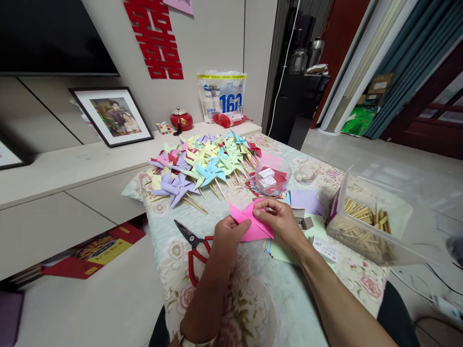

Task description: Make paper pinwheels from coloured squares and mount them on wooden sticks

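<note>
A bright pink paper sheet (253, 233), partly folded with pointed corners, is held above the table between both hands. My left hand (228, 233) pinches its left side with the thumb on top. My right hand (275, 218) grips the upper right part, thumb and fingers pressed together on a corner. Red-handled scissors (195, 241) lie to the left of my left hand, partly hidden by it. Beyond the hands is a heap of finished paper pinwheels (211, 171) on wooden sticks, in several colours. Under my right forearm are coloured paper sheets (314, 224) and a small opened box (303, 220).
A clear plastic bin (336, 217) of wooden sticks (365, 217) stands at the right. A clear bowl (285, 180) holds small white boxes (267, 182). Another small white box (325, 249) lies by my right forearm. A cabinet (72, 178) runs along the wall.
</note>
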### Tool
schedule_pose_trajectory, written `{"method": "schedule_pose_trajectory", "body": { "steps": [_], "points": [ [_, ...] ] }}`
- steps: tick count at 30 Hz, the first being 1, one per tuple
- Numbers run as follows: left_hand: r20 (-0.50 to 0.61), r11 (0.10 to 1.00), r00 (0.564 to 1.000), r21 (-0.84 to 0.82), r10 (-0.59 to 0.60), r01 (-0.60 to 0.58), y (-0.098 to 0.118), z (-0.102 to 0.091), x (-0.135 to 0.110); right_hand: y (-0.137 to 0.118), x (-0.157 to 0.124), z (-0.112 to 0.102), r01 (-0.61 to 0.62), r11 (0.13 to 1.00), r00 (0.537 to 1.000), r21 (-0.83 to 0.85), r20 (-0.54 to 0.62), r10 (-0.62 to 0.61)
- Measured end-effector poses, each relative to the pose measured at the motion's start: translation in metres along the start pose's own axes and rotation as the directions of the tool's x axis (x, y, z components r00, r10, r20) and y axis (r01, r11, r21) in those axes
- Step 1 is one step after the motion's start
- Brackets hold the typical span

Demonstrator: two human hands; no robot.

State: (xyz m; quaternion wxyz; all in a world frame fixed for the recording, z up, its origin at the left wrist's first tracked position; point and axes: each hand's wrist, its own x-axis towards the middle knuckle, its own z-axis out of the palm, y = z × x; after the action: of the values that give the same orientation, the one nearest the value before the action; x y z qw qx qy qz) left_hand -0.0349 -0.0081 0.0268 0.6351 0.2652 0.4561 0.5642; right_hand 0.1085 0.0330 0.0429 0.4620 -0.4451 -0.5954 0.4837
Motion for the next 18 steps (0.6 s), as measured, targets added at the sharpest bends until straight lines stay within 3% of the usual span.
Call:
{"method": "schedule_pose_trajectory", "body": {
  "steps": [4,7,14,18],
  "points": [
    [-0.024,0.998,1.0,-0.061,0.001,-0.002,0.01,-0.003,-0.002,0.0,0.001,-0.005,0.109,0.993,0.994,-0.049,-0.023,-0.11],
    [-0.041,0.997,0.999,-0.08,-0.016,0.013,0.016,-0.007,-0.001,-0.002,0.0,-0.008,0.234,0.962,0.972,-0.14,0.072,-0.226],
    [-0.055,0.993,0.998,-0.113,-0.025,0.019,0.015,-0.016,0.003,-0.003,0.0,-0.011,0.53,0.803,0.84,-0.272,0.3,-0.452],
    [-0.074,0.998,0.997,-0.059,0.002,-0.007,0.014,-0.016,0.005,-0.001,0.001,-0.013,0.591,0.746,0.799,-0.307,0.354,-0.487]
  ]
}}
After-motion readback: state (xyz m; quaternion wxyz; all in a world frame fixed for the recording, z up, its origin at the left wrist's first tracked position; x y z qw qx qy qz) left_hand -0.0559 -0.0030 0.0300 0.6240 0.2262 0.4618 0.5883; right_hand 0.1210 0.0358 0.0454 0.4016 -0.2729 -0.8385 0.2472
